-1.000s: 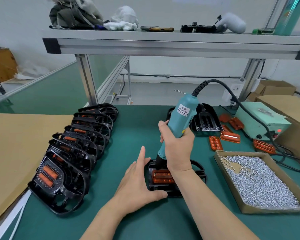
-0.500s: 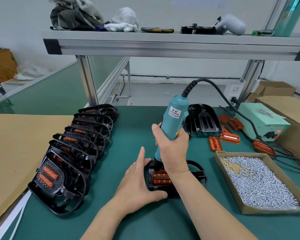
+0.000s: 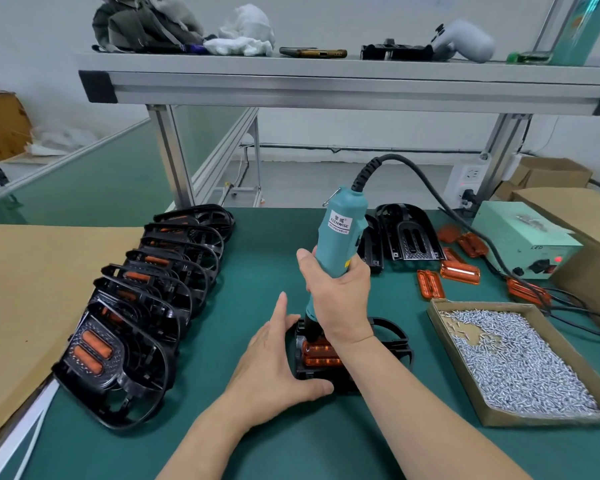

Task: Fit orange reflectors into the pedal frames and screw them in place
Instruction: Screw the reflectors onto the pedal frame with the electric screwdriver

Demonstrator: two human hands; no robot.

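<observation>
Since 1 second ago we have swung the teal electric screwdriver (image 3: pixel 340 230), clenched in our right hand (image 3: pixel 336 296), leftward over the orange plastic reflector (image 3: pixel 321 353) in the black plastic pedal frame (image 3: pixel 392 337) at lower centre, whose stiff, probably light, slide-prone edge our straight-fingered left hand (image 3: pixel 278 362) braces.

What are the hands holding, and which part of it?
The right hand grips the teal screwdriver around the lower part of its body. The left hand just presses against the pedal frame's left side.
</observation>
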